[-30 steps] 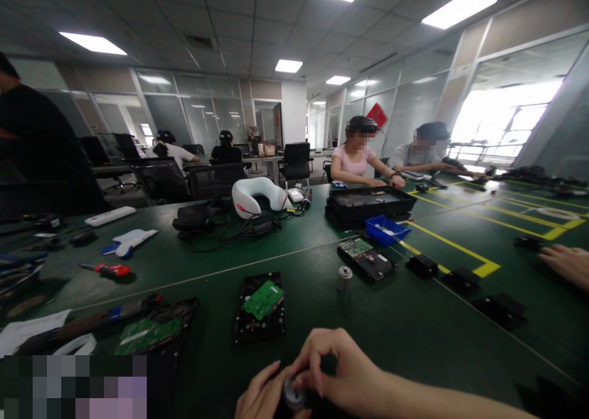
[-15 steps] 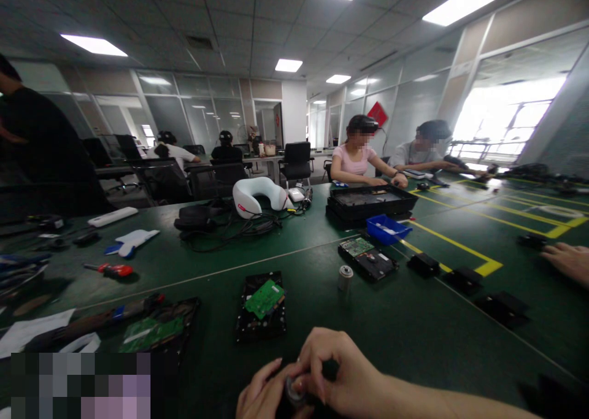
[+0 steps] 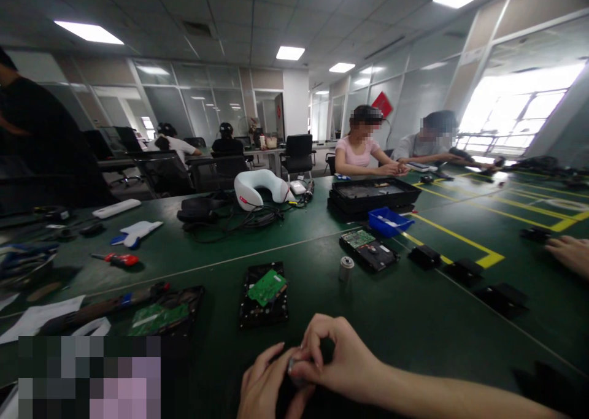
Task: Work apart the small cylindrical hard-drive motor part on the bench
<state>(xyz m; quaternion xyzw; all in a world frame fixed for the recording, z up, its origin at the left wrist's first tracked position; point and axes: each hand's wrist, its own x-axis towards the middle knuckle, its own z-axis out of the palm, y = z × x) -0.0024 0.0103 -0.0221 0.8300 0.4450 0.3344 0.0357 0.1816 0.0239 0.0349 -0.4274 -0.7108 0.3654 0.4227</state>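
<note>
My left hand (image 3: 265, 382) curls around a small grey metal cylinder (image 3: 292, 366) at the bottom of the view. My right hand (image 3: 335, 357) comes in from the right, its thumb and forefinger pinched at the top of the same piece. Fingers cover most of it, so its exact kind does not show. Ahead of my hands lies a black hard drive (image 3: 246, 318) with a loose green circuit board (image 3: 267, 287) on top. A silver metal cylinder (image 3: 346, 270) stands upright farther right. Behind it is another hard drive (image 3: 380, 256).
A blue bin (image 3: 389, 222) and a black tray (image 3: 375, 192) are at the back. Several black blocks (image 3: 467, 272) line the right. Red screwdriver (image 3: 120, 259), dark long tool (image 3: 99, 308) and another board (image 3: 159, 318) lie left. A co-worker's hand (image 3: 570, 253) rests at far right.
The view has shifted slightly. My hands stay together on the grey cylinder, and my right fingers now cover more of its top. The co-worker across the table has raised their hands a little.
</note>
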